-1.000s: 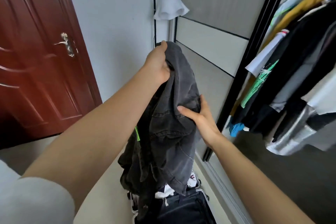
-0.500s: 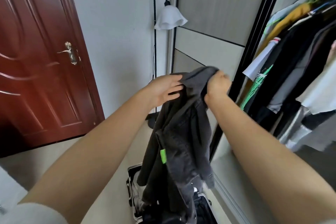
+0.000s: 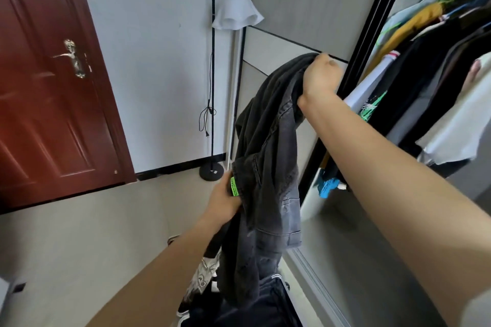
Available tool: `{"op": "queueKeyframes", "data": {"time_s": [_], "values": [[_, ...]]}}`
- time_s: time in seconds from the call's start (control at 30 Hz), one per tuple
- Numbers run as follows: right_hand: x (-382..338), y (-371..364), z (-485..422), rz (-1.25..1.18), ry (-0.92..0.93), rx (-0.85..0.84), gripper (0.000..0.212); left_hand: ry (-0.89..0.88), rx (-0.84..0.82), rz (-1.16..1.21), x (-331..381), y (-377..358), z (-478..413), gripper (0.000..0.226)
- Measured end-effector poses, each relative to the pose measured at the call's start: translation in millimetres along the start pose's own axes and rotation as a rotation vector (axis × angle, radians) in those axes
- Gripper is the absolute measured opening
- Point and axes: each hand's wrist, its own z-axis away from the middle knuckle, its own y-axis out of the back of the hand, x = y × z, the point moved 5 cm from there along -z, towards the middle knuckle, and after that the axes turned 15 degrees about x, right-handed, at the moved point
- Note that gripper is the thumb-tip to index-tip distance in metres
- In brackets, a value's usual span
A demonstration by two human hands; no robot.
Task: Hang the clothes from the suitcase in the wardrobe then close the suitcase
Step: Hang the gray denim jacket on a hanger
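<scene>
Beside wardrobe [image 3: 305, 2] | faded charcoal denim garment [image 3: 268, 162], hanging crumpled | green tag [image 3: 235, 186]

red door [image 3: 47, 103], floor lamp [image 3: 235, 12], grey wall [image 3: 156, 34]

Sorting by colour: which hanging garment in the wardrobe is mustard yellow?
The mustard garment high at the left of the row, hanging between the pale blue top and the black clothes.

The jacket [image 3: 265, 141] hangs above the suitcase [image 3: 285, 285], door [image 3: 53, 101] at left (lamp [image 3: 236, 12] behind), wardrobe [image 3: 377, 21] at right.
</scene>
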Motion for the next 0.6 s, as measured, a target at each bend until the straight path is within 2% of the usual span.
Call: {"op": "queueKeyframes", "data": {"time_s": [0.07, 0.17, 0.2, 0.27, 0.33, 0.43, 0.5, 0.57, 0.6], "values": [[-6.7, 6.6, -8.0, -0.044, 0.016, 0.01, 0.034, -0.032, 0.008, 0.062, 10.0, -8.4, -18.9, 0.057], [-16.0, 20.4, -26.3, -0.078, 0.066, 0.03, 0.033, -0.124, -0.004, -0.058, 25.9, -15.8, -41.0, 0.016], [-19.2, 27.7, -36.6, -0.073, 0.1, 0.056, 0.031, -0.203, 0.006, -0.114, 33.7, -18.1, -44.9, 0.012], [-24.6, 42.7, -57.7, -0.002, 0.197, 0.117, 0.031, -0.324, 0.048, -0.195, 47.1, -16.0, -50.3, 0.026], [-27.1, 59.1, -75.5, 0.115, 0.314, 0.136, 0.033, -0.405, 0.112, -0.221, 69.2, -13.7, -53.3, 0.028], [-10.0, 72.5, -89.7, 0.301, 0.363, 0.032, 0.032, -0.48, 0.193, -0.234, 110.4, -18.2, -58.2, 0.025], [10.3, 74.9, -90.2, 0.496, 0.372, -0.081, 0.022, -0.552, 0.189, -0.25, 136.0, -28.1, -60.5, 0.025], [33.8, 76.4, -81.1, 0.731, 0.36, -0.251, 0.008, -0.587, 0.168, -0.326, 150.2, -36.8, -62.0, 0.032], [46.7, 78.6, -72.4, 0.827, 0.33, -0.36, 0.016, -0.587, 0.159, -0.363, 153.2, -40.0, -63.2, 0.036]]}}
